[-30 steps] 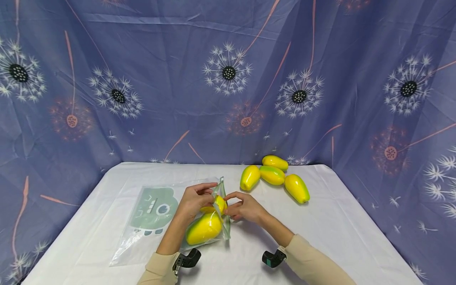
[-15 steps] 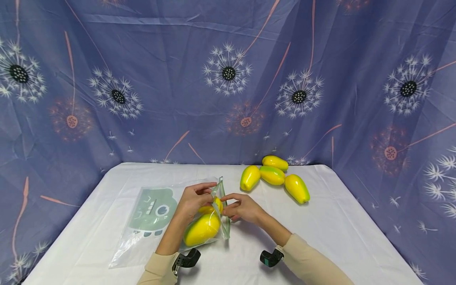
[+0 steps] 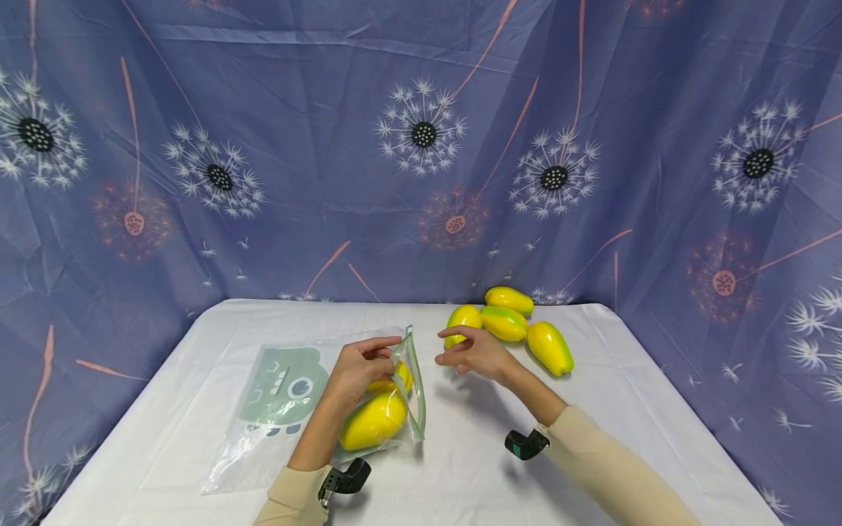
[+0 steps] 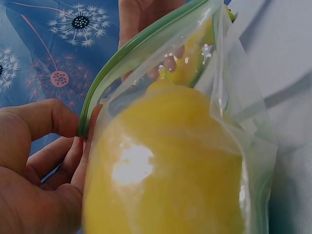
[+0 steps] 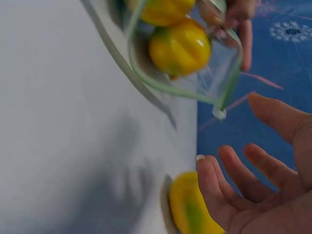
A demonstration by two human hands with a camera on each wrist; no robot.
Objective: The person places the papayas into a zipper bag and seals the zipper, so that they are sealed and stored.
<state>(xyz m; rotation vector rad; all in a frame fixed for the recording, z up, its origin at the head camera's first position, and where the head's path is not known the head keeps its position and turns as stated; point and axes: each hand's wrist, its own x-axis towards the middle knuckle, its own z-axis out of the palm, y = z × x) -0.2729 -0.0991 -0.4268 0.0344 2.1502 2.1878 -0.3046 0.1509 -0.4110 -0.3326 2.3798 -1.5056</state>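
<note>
A clear zip bag [image 3: 226,446] with a green cartoon print lies on the table, its green-edged mouth facing right. Inside it near the mouth are two yellow-green mangoes, the larger one [image 3: 373,422] in front and another [image 5: 179,48] behind. My left hand [image 3: 358,371] pinches the upper rim of the bag's mouth between thumb and fingers. In the right wrist view the mouth stands apart as a loop. My right hand [image 3: 479,355], fingers loosely bent and holding nothing, hovers in front of a loose mango [image 3: 465,317] and partly hides it.
Beside that mango lie more loose ones: one at the back [image 3: 509,300], one in the middle [image 3: 503,324] and one at the right [image 3: 550,349]. A white cloth [image 3: 592,453] covers the table. A blue dandelion-print curtain [image 3: 316,161] hangs behind and at the sides.
My right hand has left the bag's mouth and moved right and away from me, toward the loose mangoes. The left hand stays on the rim; the bagged mangoes have shifted slightly.
</note>
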